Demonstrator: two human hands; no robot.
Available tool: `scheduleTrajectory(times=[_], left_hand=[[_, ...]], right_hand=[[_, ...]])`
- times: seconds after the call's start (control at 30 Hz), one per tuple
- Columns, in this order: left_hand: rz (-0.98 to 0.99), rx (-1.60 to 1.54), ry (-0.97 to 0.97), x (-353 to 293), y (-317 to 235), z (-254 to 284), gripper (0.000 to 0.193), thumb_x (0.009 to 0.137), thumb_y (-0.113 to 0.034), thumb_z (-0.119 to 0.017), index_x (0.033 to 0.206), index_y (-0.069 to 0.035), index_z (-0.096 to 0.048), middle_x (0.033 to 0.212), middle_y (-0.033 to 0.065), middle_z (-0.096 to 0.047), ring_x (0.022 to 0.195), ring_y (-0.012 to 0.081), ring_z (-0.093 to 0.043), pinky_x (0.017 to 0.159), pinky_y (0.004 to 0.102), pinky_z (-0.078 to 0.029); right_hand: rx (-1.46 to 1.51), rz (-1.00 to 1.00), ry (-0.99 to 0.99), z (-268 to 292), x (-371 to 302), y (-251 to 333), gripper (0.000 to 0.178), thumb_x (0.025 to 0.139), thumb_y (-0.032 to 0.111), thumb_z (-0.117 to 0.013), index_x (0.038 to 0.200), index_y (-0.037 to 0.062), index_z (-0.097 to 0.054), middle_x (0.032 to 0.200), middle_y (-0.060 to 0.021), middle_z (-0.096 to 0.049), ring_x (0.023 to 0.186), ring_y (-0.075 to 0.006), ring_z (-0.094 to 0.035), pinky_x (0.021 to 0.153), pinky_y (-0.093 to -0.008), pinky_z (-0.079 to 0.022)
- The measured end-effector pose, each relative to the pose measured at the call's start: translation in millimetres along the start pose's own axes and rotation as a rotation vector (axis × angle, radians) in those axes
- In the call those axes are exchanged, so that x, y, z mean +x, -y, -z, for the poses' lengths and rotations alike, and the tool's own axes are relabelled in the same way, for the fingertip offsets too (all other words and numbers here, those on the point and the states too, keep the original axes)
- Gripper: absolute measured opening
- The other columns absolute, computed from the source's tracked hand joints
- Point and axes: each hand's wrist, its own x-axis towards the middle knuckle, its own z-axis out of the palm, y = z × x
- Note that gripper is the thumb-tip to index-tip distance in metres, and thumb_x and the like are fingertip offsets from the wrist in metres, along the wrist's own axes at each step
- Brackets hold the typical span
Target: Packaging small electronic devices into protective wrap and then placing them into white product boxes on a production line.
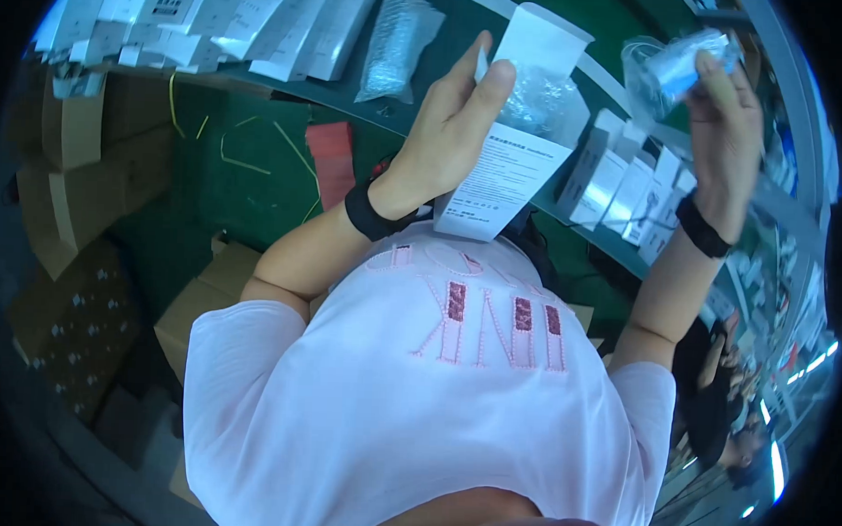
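A white carton (507, 187) with printed text on its side stands tilted in front of my chest, its top flap raised. My left hand (454, 125) is closed around the carton's upper left edge, thumb near the opening. Clear bubble wrap (540, 108) fills the mouth of the carton; what it wraps is hidden. Off to the right and raised, my right hand (730, 135) pinches a clear plastic bag (664, 72). Something white and pale blue shows through the bag, but its kind is unclear. The bag is apart from the carton.
On the green bench (353, 98), a row of white cartons (197, 23) lines the far left, beside a bubble-wrapped item (401, 44). More white cartons (619, 182) stand at right. A red strip (330, 158) hangs below the bench edge. Cardboard boxes (62, 186) are at left; people (713, 394) at lower right.
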Motion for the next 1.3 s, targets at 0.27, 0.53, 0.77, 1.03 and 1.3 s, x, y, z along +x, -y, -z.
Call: scheduleTrajectory(times=[0.27,0.53,0.77,1.03,1.3], left_hand=[[-0.008,-0.008,0.311,-6.2,-16.4,-29.5,0.091,0.093,-0.060,-0.039,0.139,0.016,-0.020,0.097,0.0176,-0.060,0.095,0.0192,-0.056,0.086,0.0276,-0.043],[-0.079,-0.249,0.790,-9.9,-12.4,-35.2,0.096,0.080,-0.028,-0.072,0.147,0.000,-0.008,0.121,0.0191,-0.049,0.107,0.0244,-0.053,0.091,0.0318,-0.043],[-0.065,-0.505,0.786,8.2,-10.0,-18.6,0.089,0.064,-0.004,-0.083,0.133,-0.008,-0.027,0.123,0.0151,-0.046,0.114,0.0228,-0.051,0.094,0.0356,-0.043],[-0.079,-0.135,0.973,23.1,-3.4,-27.5,0.077,0.070,-0.016,-0.082,0.134,-0.005,-0.040,0.133,0.0137,-0.048,0.120,0.0225,-0.050,0.097,0.0373,-0.042],[-0.012,-0.286,0.874,14.2,-0.2,-47.7,0.087,0.070,-0.019,-0.082,0.142,-0.009,-0.033,0.134,0.0151,-0.047,0.118,0.0246,-0.051,0.096,0.0384,-0.043]], right_hand=[[-1.080,0.172,0.462,-69.2,-67.1,39.6,0.019,0.073,0.009,-0.070,0.072,-0.0033,-0.055,0.061,-0.0118,-0.052,0.053,-0.0171,-0.052,0.051,-0.0284,-0.042],[-0.650,-0.575,1.499,-51.1,-50.8,44.8,0.016,0.082,0.007,-0.054,0.088,-0.0068,-0.061,0.068,-0.0017,-0.057,0.060,-0.0097,-0.049,0.054,-0.0246,-0.041],[-0.652,-0.031,0.166,11.9,-128.3,102.5,0.049,0.085,0.007,-0.059,0.132,0.0011,-0.048,0.119,-0.0135,-0.060,0.099,-0.0205,-0.060,0.090,-0.0322,-0.047],[0.385,-0.153,-0.296,-42.8,-153.8,-39.1,0.081,0.078,0.021,-0.072,0.145,0.0069,-0.029,0.134,-0.0115,-0.048,0.121,-0.0215,-0.044,0.102,-0.0337,-0.034],[-0.046,-0.072,-0.202,12.9,-154.4,-27.7,0.072,0.079,0.037,-0.073,0.137,0.0065,-0.043,0.126,-0.0112,-0.054,0.111,-0.0197,-0.054,0.094,-0.0310,-0.042]])
